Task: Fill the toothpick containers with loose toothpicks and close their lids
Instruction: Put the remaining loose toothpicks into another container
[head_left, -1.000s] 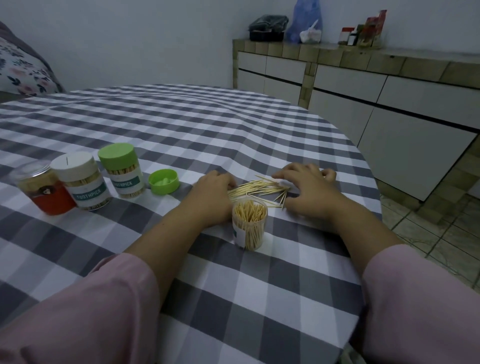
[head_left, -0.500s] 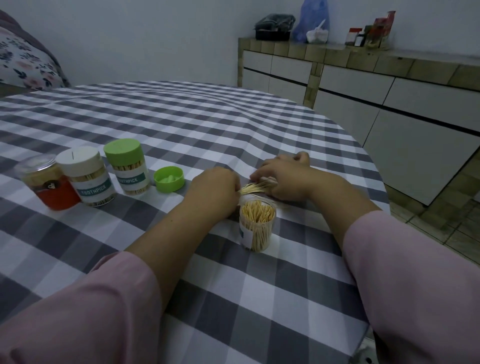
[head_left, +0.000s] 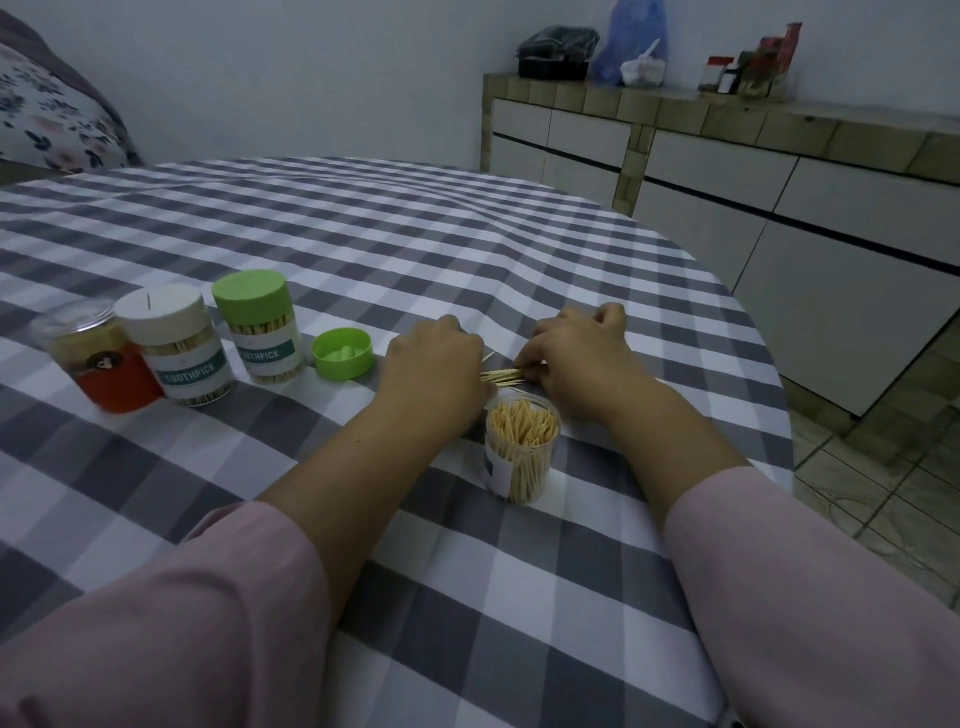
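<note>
An open clear toothpick container (head_left: 521, 449), nearly full, stands on the checked tablecloth (head_left: 363, 234) near me. Just behind it lies a small bundle of loose toothpicks (head_left: 503, 376). My left hand (head_left: 434, 371) and my right hand (head_left: 576, 358) sit on either side of the bundle, fingers curled onto its ends and pinching it. A loose green lid (head_left: 343, 353) lies upside down to the left. Beside it stand a green-lidded toothpick container (head_left: 258, 327) and a white-lidded one (head_left: 174, 345), both closed.
A red-labelled clear jar (head_left: 98, 358) stands at the far left of the row. The round table's edge curves away on the right above a tiled floor (head_left: 883, 467). A low cabinet (head_left: 727, 171) with bags and bottles runs along the right wall.
The spread toothpicks have been swept together into a tight bundle. My right hand has moved left towards my left hand, and both now close on the bundle.
</note>
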